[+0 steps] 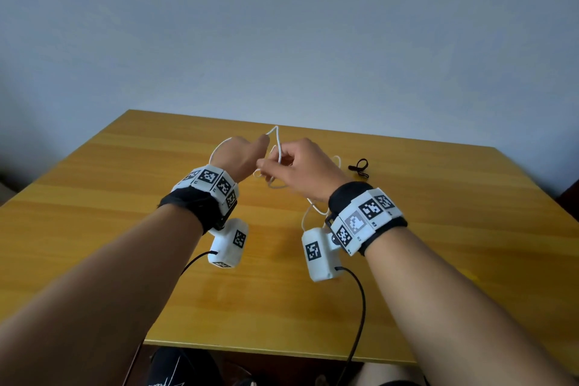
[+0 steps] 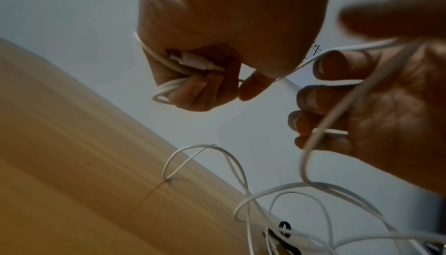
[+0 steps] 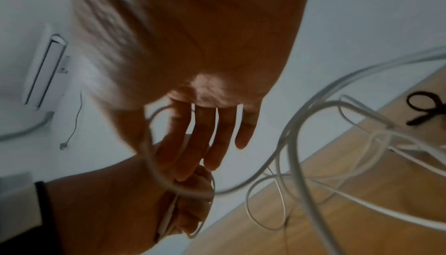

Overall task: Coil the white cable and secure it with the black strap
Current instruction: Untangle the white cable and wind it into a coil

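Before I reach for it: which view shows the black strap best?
The head view: the black strap lies whole on the table, right of the right hand. Right wrist shows it blurred; left wrist, only part behind white cable.

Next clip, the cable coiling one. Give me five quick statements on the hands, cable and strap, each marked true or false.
1. The left hand grips loops of the cable. True.
2. The strap is already wrapped round the cable. False: it lies by itself on the table, right of the hands.
3. The right hand rests flat on the table. False: it is raised, holding a strand of cable.
4. Part of the cable hangs loose down to the table. True.
5. The left hand holds the strap. False: it holds only cable.
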Available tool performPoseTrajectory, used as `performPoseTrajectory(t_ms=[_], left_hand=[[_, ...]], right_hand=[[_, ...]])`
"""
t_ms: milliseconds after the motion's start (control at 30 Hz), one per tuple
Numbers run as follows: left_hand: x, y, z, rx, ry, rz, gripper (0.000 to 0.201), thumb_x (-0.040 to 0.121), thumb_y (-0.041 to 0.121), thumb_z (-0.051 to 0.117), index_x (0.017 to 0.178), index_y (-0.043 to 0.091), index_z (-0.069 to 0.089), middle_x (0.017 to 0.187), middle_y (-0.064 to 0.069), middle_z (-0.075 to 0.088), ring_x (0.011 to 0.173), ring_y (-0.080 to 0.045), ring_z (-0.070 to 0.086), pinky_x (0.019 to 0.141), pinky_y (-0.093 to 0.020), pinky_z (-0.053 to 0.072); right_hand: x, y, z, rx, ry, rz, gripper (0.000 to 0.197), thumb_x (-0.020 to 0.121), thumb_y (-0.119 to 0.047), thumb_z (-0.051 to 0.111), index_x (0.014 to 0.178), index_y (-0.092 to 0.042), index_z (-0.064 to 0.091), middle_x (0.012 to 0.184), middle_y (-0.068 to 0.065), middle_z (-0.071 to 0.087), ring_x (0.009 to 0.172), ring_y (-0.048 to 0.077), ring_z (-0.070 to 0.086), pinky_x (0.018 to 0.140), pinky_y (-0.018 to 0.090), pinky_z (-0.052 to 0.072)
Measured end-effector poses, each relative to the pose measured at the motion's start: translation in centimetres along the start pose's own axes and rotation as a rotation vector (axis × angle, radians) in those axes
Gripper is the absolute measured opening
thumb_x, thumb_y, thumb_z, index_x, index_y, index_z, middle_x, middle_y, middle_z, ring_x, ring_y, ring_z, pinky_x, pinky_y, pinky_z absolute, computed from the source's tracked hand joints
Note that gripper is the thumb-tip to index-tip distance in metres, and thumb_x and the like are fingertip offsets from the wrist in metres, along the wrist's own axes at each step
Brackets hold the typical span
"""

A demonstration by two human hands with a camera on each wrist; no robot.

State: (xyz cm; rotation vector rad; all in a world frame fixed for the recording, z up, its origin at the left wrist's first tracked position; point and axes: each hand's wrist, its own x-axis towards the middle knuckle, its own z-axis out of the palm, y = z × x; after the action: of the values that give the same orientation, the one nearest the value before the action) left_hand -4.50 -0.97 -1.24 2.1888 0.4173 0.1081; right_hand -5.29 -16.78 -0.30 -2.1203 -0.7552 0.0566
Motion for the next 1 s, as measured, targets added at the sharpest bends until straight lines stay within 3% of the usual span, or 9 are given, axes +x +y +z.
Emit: performPoseTrajectory(t_ms=[67,100,200,267,367,467,600,800,1000], left_hand=[[-0.1,-0.1,-0.2,-0.085,-0.065,-0.037,0.041,0.079,0.046,0.045,0.067,0.007,0.052,0.062,-0.011,0.053,0.059,-0.027,0.047,0.058,-0.034,0.038],[-0.2,-0.1,-0.3,-0.133,-0.107,-0.071,0.036,0.081,0.043,0.047,0.067,0.010,0.049,0.060,-0.008,0.049,0.055,-0.024,0.045,0.054,-0.030,0.036],[0.0,-0.1,-0.7,-0.273,-0.269,-0.135,0.033,0.088,0.031,0.046,0.062,0.021,0.030,0.053,0.001,0.028,0.045,-0.017,0.024,0.047,-0.026,0.018],[0.2,-0.1,-1.1,-0.397,-0.390,-0.128,0.035,0.088,0.031,0.043,0.062,0.025,0.020,0.055,0.004,0.016,0.048,-0.016,0.013,0.048,-0.029,0.011],[1.3,-0.2,-1.5,-0.616,-0.508,-0.132,0.037,0.088,0.032,0.043,0.064,0.027,0.015,0.053,0.007,0.012,0.050,-0.016,0.007,0.050,-0.030,0.006],[2.3,-0.2,-1.3,-0.782,-0.548,-0.123,0.039,0.089,0.033,0.045,0.067,0.027,0.014,0.056,0.007,0.009,0.050,-0.015,0.006,0.048,-0.029,0.006],[3.6,-0.3,-1.0,-0.917,-0.576,-0.109,0.041,0.091,0.033,0.046,0.069,0.026,0.013,0.058,0.007,0.007,0.052,-0.015,0.006,0.046,-0.028,0.007],[5.6,-0.8,-0.7,-1.097,-0.583,-0.076,0.042,0.093,0.033,0.047,0.066,0.027,0.015,0.057,0.007,0.006,0.052,-0.014,0.006,0.042,-0.026,0.008],[6.8,-1.0,-0.1,-1.231,-0.585,0.010,0.044,0.096,0.029,0.042,0.062,0.027,0.015,0.056,0.007,0.006,0.051,-0.013,0.007,0.045,-0.027,0.007]], right_hand=[[0.0,0.2,-0.1,0.085,0.090,-0.008,0.027,0.104,-0.029,0.060,0.093,-0.007,0.074,0.076,0.004,0.077,0.061,-0.003,0.068,0.061,0.014,0.052],[0.1,0.3,-0.4,0.129,0.139,0.011,0.030,0.106,-0.029,0.054,0.098,-0.006,0.072,0.070,0.003,0.074,0.055,-0.003,0.065,0.058,0.013,0.051],[0.7,1.5,-1.0,0.175,0.232,0.089,0.039,0.111,-0.036,0.041,0.101,-0.011,0.070,0.056,-0.001,0.059,0.042,0.009,0.056,0.055,0.033,0.057],[1.4,2.5,-1.2,0.131,0.278,0.126,0.042,0.111,-0.039,0.036,0.094,-0.018,0.068,0.059,-0.004,0.053,0.043,0.008,0.049,0.052,0.032,0.050],[2.8,3.3,-1.6,0.009,0.338,0.149,0.043,0.112,-0.039,0.031,0.099,-0.017,0.066,0.069,-0.008,0.054,0.062,0.006,0.055,0.059,0.028,0.044],[4.3,4.0,-1.8,0.049,0.386,0.212,0.034,0.111,-0.034,0.032,0.115,-0.010,0.056,0.079,-0.008,0.056,0.069,0.009,0.054,0.067,0.033,0.044],[6.2,5.3,-1.9,0.104,0.441,0.248,0.024,0.108,-0.033,0.037,0.112,-0.013,0.050,0.081,-0.003,0.058,0.068,0.014,0.053,0.067,0.036,0.045],[8.3,7.9,-1.8,0.055,0.573,0.129,0.023,0.102,-0.034,0.056,0.101,-0.016,0.071,0.070,0.000,0.063,0.049,0.006,0.045,0.051,0.021,0.035],[9.2,9.5,-1.6,-0.056,0.590,0.061,0.021,0.100,-0.033,0.063,0.099,-0.021,0.080,0.067,-0.018,0.065,0.057,-0.007,0.055,0.055,0.006,0.035]])
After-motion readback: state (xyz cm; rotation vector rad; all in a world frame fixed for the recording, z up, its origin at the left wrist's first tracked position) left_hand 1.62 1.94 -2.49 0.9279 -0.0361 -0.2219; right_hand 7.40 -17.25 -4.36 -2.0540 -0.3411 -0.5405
